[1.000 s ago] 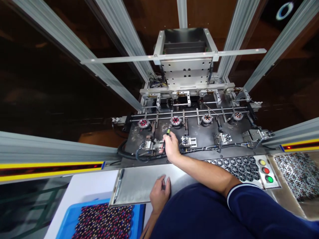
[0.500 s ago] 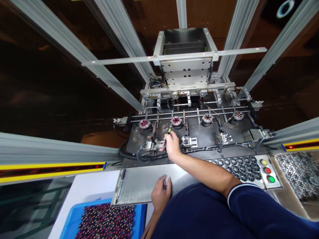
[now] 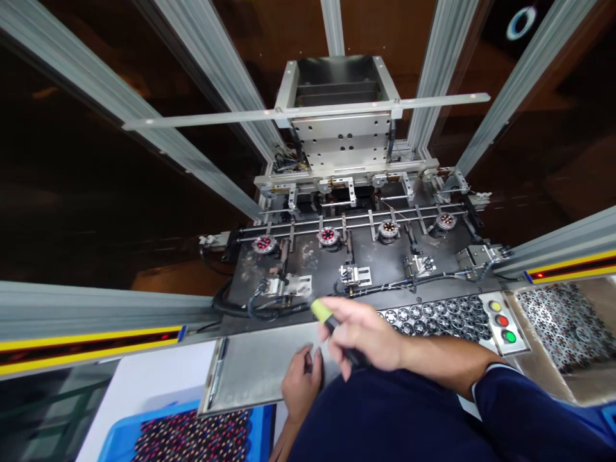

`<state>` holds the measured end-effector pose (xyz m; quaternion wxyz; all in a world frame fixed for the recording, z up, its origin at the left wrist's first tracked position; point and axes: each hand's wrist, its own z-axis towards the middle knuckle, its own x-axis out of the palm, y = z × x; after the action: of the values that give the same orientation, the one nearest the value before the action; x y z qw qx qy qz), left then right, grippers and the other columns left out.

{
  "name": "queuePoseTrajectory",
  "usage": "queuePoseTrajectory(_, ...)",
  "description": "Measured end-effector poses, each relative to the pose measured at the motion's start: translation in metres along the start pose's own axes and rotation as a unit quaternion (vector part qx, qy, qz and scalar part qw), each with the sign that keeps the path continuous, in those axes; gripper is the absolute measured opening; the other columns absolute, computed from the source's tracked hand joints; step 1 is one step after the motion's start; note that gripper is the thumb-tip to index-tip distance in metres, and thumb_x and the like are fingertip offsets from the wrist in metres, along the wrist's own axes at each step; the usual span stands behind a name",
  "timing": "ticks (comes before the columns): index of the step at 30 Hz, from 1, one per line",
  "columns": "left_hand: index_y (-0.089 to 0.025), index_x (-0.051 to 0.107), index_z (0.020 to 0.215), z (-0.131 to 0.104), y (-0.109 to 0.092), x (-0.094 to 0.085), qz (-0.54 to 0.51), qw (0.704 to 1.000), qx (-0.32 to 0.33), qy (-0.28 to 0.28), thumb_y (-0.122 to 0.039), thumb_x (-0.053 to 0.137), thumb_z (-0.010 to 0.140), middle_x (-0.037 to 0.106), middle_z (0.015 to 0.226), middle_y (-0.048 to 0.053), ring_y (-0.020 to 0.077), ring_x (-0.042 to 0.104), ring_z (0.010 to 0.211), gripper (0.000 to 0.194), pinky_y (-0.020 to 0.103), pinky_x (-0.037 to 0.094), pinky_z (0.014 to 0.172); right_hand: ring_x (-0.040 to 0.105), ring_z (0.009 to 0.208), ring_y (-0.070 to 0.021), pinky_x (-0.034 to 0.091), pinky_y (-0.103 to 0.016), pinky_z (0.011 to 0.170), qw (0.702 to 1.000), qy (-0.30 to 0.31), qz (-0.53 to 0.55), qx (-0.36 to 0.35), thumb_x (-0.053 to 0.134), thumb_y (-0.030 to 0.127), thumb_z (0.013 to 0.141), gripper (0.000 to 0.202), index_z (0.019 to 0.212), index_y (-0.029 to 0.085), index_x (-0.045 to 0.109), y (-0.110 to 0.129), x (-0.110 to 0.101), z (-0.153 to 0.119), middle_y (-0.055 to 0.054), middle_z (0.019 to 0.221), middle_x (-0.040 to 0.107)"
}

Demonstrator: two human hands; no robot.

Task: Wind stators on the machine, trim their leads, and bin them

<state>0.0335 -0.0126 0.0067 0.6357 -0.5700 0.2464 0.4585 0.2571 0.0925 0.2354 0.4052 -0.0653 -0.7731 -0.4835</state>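
Note:
My right hand [image 3: 363, 330] is closed around a slim hand tool [image 3: 321, 310] with a black and lime-green handle. Its tip points up and left and is too blurred to identify. The hand is over the front edge of the machine, near my body. My left hand [image 3: 301, 382] rests at the bare metal plate [image 3: 255, 366], fingers loosely curled and thumb apart, with nothing visible in it. Beyond both hands, a row of several round fixtures stands on the black machine bed, each bearing a round part such as the red-dotted one [image 3: 328, 237].
Small clamp units [image 3: 355, 276] and black cables line the bed's front. Several black ring parts [image 3: 433, 314] lie beside the button panel [image 3: 502, 321]. A blue tray [image 3: 113, 436] of dotted parts is at lower left, metal parts [image 3: 568, 324] at right. Yellow-edged light bars [image 3: 96, 346] flank the opening.
My right hand has drawn back from the machine bed toward my body, bringing the tool with it. My left hand stays at the metal plate. The view has shifted slightly.

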Motion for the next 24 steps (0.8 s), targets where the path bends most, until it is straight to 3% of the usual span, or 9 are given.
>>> queuePoseTrajectory(2,-0.016,0.070,0.102,0.003,0.000,0.001,-0.017,0.999,0.027,0.018,-0.053,0.054,0.097,0.064,0.072,0.000,0.0144,0.065,0.065,0.041,0.028,0.055,0.067,0.059,0.049,-0.0080,0.053,-0.019,0.038,0.989,-0.140,0.006,-0.053,0.070,0.033,0.077,0.038,0.111,0.016,0.062,0.007,-0.025,-0.001,0.003,0.081,0.064)
queuePoseTrajectory(4,-0.016,0.071,0.101,0.005,0.000,0.001,-0.020,0.999,0.038,0.020,-0.053,0.053,0.096,0.062,0.069,0.000,0.0146,0.064,0.063,0.041,0.027,0.053,0.067,0.060,0.051,-0.0095,0.056,-0.021,0.038,0.966,-0.241,0.017,-0.091,0.069,0.033,0.077,0.038,0.110,0.018,0.059,0.007,-0.050,0.002,0.003,0.079,0.064)
queuePoseTrajectory(8,-0.016,0.071,0.102,0.005,0.000,-0.001,-0.017,0.998,0.049,0.020,-0.052,0.054,0.095,0.061,0.070,-0.001,0.0146,0.063,0.062,0.040,0.026,0.050,0.065,0.058,0.047,-0.0092,0.053,-0.020,0.036,0.936,-0.327,0.040,-0.125,0.067,0.033,0.075,0.041,0.111,0.018,0.055,-0.003,-0.085,0.016,0.005,0.073,0.062)
queuePoseTrajectory(13,-0.016,0.070,0.104,0.004,0.000,-0.003,-0.010,0.998,0.055,0.018,-0.052,0.054,0.095,0.062,0.072,0.000,0.0156,0.063,0.064,0.040,0.026,0.050,0.065,0.054,0.043,-0.0073,0.049,-0.017,0.034,0.912,-0.374,0.062,-0.155,0.067,0.035,0.074,0.033,0.101,0.019,0.056,-0.008,-0.102,0.031,0.007,0.068,0.060)
queuePoseTrajectory(24,-0.017,0.069,0.106,0.004,0.001,-0.003,-0.001,0.998,0.050,0.025,-0.053,0.054,0.096,0.061,0.071,0.000,0.0163,0.062,0.064,0.041,0.027,0.049,0.064,0.056,0.042,-0.0087,0.046,-0.017,0.034,0.902,-0.393,0.080,-0.156,0.066,0.034,0.074,0.027,0.094,0.019,0.056,0.002,-0.114,0.037,0.007,0.065,0.061)
